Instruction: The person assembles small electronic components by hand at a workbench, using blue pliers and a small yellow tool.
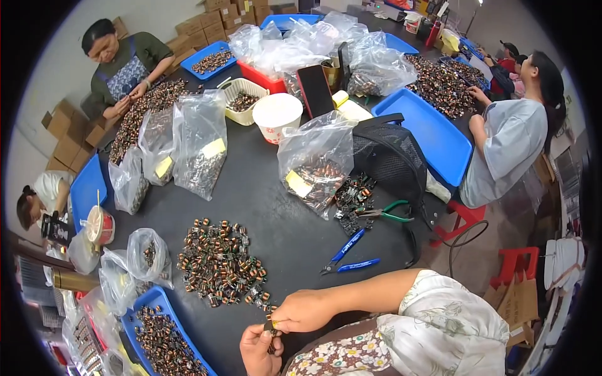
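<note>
Two hands pinching one small coil [271, 325] together, right hand [302, 311] above, left hand [258, 349] below, coil pile [221, 262] near, blue cutters [346, 252] apart on dark table [276, 207].

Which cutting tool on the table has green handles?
The pliers beside the black mesh bag; the cutters closer to the hands have blue handles.

Dark worktable [276, 219] | centre-left: loose heap of small copper-wound coils [219, 260] | nr front edge: blue-handled cutters [346, 255] | further back: green-handled pliers [389, 212], black mesh bag [389, 156], clear bags of coils [316, 166] | blue trays [426, 128] at the sides, one w/ coils [164, 341] front-left | white tub [276, 116] mid-table.
</note>
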A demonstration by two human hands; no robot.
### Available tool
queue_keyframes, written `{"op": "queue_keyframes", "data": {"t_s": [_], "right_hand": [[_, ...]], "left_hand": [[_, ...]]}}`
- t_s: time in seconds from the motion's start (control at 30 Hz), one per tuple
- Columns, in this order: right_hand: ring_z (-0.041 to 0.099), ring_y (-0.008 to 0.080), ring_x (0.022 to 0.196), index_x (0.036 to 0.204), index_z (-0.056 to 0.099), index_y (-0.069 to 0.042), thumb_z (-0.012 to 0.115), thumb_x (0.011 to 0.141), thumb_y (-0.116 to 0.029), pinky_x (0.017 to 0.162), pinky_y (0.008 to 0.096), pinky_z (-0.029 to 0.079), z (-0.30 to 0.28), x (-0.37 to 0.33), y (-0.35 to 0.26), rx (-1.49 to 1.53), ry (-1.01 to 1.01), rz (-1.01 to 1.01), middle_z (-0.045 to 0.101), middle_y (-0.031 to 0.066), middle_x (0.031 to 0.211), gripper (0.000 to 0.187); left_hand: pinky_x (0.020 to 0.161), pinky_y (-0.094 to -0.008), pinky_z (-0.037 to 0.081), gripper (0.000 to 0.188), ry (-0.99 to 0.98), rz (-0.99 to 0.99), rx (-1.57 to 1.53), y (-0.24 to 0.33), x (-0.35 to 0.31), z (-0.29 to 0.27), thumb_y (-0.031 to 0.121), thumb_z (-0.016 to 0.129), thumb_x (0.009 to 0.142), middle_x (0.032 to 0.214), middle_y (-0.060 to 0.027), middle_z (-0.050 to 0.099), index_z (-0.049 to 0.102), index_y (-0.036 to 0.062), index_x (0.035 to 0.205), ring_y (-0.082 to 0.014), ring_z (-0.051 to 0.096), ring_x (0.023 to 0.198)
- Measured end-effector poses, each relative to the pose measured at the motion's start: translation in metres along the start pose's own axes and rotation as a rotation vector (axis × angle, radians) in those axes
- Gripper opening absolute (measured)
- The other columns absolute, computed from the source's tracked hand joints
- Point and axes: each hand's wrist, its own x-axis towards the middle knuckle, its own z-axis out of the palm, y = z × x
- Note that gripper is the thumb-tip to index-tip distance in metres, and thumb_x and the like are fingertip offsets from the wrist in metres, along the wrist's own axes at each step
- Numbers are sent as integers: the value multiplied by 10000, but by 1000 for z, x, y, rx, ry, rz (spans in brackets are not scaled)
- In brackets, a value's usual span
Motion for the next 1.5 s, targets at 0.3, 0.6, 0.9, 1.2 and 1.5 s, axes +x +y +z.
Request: {"op": "queue_keyframes", "data": {"t_s": [0.3,0.6,0.9,1.2,1.5], "right_hand": [[567,377,660,848,518,-47,491,842,-273,574,439,427,-7,6,-2,132,247,44,589,171,685,228],[535,398,634,792,514,-33,445,851,-214,573,461,404,-4,6,6,66,101,63,555,194,656,202],[497,117,456,856,538,-37,397,906,-233,456,266,423,-10,7,-3,538,-139,226,520,37,572,247],[580,103,657,979,553,-26,624,788,-157,600,240,449,-2,16,2,268,268,18,610,63,751,242],[570,326,583,781,518,-27,522,823,-162,500,388,437,3,18,-3,-58,269,49,575,141,649,141]], "left_hand": [[458,-173,360,86,-170,-112,-368,7,6,0,121,492,878,772,-65,549,509,36,880,-73,474,581],[417,-230,360,317,-319,-58,-401,9,5,-1,56,507,840,735,-118,522,509,57,1157,-156,463,510],[400,-225,360,590,-214,150,-492,10,5,-16,106,546,825,777,-136,502,288,101,1356,-149,462,510],[447,-192,335,265,-230,-68,-628,15,9,-15,107,493,886,901,-80,545,519,-5,1125,-99,456,599],[442,-187,328,279,-347,-106,-606,7,10,-22,139,507,889,905,-89,554,519,22,1142,-101,465,592]]}}
